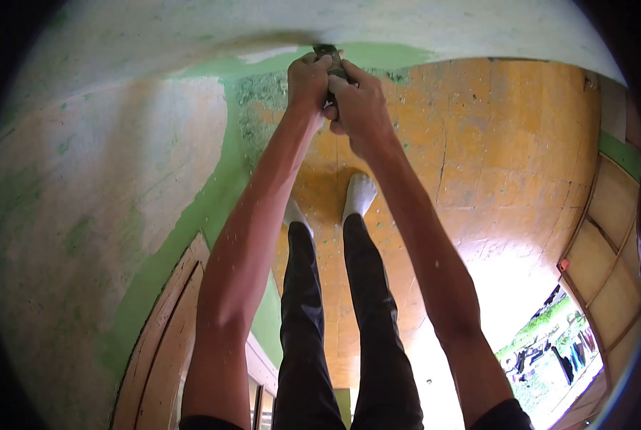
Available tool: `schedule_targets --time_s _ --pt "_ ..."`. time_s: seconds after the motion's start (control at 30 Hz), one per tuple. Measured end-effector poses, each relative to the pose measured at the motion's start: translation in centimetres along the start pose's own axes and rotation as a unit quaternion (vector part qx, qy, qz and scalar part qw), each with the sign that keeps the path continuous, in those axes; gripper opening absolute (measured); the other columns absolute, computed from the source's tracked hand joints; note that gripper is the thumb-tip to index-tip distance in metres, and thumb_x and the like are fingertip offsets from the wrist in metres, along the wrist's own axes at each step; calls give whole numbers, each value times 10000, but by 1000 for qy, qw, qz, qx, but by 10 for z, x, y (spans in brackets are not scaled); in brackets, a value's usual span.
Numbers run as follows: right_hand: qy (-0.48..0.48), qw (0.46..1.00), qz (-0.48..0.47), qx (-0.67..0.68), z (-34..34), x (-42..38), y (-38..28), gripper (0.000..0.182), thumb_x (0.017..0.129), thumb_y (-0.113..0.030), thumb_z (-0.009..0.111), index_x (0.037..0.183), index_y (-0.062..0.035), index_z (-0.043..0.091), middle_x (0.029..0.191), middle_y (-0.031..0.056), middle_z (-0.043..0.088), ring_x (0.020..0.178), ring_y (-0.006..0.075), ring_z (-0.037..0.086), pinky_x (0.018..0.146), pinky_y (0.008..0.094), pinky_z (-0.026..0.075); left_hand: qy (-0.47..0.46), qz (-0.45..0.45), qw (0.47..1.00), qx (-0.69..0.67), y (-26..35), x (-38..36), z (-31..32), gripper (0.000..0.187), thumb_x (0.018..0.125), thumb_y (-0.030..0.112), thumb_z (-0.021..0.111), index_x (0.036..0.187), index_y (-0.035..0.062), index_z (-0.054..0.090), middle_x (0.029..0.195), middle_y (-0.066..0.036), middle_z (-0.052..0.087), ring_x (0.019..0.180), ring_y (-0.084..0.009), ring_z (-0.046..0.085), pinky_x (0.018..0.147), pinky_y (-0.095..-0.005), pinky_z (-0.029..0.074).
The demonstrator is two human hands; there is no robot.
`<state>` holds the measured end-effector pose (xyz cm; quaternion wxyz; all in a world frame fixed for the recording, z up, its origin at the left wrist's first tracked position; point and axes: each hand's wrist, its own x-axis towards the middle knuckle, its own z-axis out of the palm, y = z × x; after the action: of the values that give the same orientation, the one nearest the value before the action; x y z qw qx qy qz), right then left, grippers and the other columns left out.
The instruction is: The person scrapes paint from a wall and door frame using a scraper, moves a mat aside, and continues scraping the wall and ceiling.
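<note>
A scraper point(329, 57) sits at the top centre of the frame, its dark handle mostly buried in the person's two hands and its tip pressed against the wall point(105, 179) where green paint point(213, 193) meets bare plaster. The left hand point(307, 80) is closed tight around the tool, fingers curled over its upper part. The right hand point(356, 104) is also clenched on it, just below and beside the left, the two hands touching. Little of the tool shows beyond its top end, so its blade cannot be made out.

Both bare arms run straight from the bottom of the frame to the top centre, speckled with pale flecks. Between them, lower in the frame, the person's dark trousers point(335, 322) and white socks point(358, 195) stand on an orange floor point(507, 143) dotted with green chips.

The wall fills the left and the top of the frame: mostly scraped to a whitish surface, with a green band curving down the middle left. A wooden door frame point(156, 337) lies at the lower left. At the lower right a bright opening point(550, 344) shows greenery and hanging clothes outside. The floor to the right of the legs is open.
</note>
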<state>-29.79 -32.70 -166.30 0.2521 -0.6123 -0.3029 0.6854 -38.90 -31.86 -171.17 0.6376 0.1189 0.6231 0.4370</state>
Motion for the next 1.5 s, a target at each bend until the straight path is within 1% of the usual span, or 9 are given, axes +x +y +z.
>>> schedule_targets --time_s 0.33,0.4,0.6,0.7,0.93,1.07,1.13,1.2,1.5 --pt "-6 997 -6 -79 2 0 57 450 883 -130 479 1322 -33 501 685 151 610 496 241 599 439 361 494 -1 28 1000 10 -49 1 -32 189 968 107 463 1059 -6 584 935 -131 701 632 -144 618 577 -293 527" --pt "-57 982 11 -181 -6 3 70 306 882 -122 521 1175 -55 582 683 79 594 508 127 546 436 299 437 43 -2 995 -85 -79 -8 -41 168 972 117 466 1048 8 570 895 -112 688 618 -148 619 544 -304 525" --pt "-202 917 159 -304 -28 -52 119 286 830 -128 584 1109 -71 608 684 74 628 518 140 577 466 301 465 84 -208 970 -93 -166 -106 -82 282 976 314 546 1028 37 537 761 -74 607 562 -203 619 513 -334 555" --pt "-250 865 267 -342 -35 -87 135 347 799 -129 613 1143 -92 640 750 137 680 612 230 664 563 352 530 50 -288 953 -85 -205 -165 -96 348 980 340 539 1172 52 509 976 -100 599 764 -218 642 684 -381 587" --pt "-263 811 81 -517 -9 -127 156 477 725 -170 629 1200 -123 632 987 246 674 961 410 646 843 450 514 112 -223 965 -82 -204 -220 -103 304 993 348 522 1098 63 537 859 -29 538 662 -138 527 670 -279 548" --pt "-283 839 36 -464 21 -108 134 439 763 -163 582 1193 -82 626 993 200 686 932 359 664 829 412 507 108 -195 970 -98 -157 -180 -121 288 1006 342 495 936 83 598 659 16 514 506 -75 489 403 -260 424" --pt "-208 927 110 -293 43 -102 100 510 781 -128 585 1290 -93 585 855 93 664 679 175 621 549 303 496 106 -145 973 -145 -127 -153 -118 306 1003 326 494 859 75 593 673 1 535 457 -87 478 326 -255 356" --pt "-181 947 113 -240 57 -99 67 519 791 -114 571 1310 -104 575 822 55 623 651 125 570 507 263 454 78 -109 979 -153 -77 -135 -113 194 977 282 595 1054 109 638 816 57 512 728 -33 483 628 -208 408" --pt "-135 986 46 -87 88 -25 -33 461 926 -101 469 1385 -77 513 736 -15 490 542 60 443 421 233 345 39 67 975 -210 35 -43 -83 191 992 224 543 1106 97 630 707 53 523 584 -45 496 477 -225 390"
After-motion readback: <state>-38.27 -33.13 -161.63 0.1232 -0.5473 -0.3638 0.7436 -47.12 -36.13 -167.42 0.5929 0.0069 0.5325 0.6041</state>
